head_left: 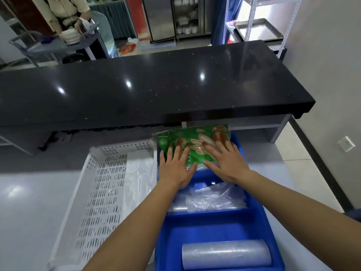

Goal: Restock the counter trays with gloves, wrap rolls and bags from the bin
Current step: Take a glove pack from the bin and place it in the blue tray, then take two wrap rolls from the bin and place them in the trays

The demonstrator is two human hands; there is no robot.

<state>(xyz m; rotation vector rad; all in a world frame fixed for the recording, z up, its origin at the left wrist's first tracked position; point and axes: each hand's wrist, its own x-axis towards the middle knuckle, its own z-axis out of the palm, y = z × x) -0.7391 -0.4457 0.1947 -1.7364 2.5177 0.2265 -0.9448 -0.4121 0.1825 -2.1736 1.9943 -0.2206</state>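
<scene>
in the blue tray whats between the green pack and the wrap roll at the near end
In the head view, a pile of clear plastic bags fills the middle compartment between the green pack and the wrap roll; a blue divider and bare tray floor follow.

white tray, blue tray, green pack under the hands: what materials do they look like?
White tray: looks like rigid moulded plastic, matte, with slotted perforations through floor and walls.
Blue tray: likely moulded plastic, smooth and semi-glossy, with solid walls and dividers.
Green pack: thin printed plastic film, glossy; it wrinkles and reflects light under the left hand and right hand.
</scene>
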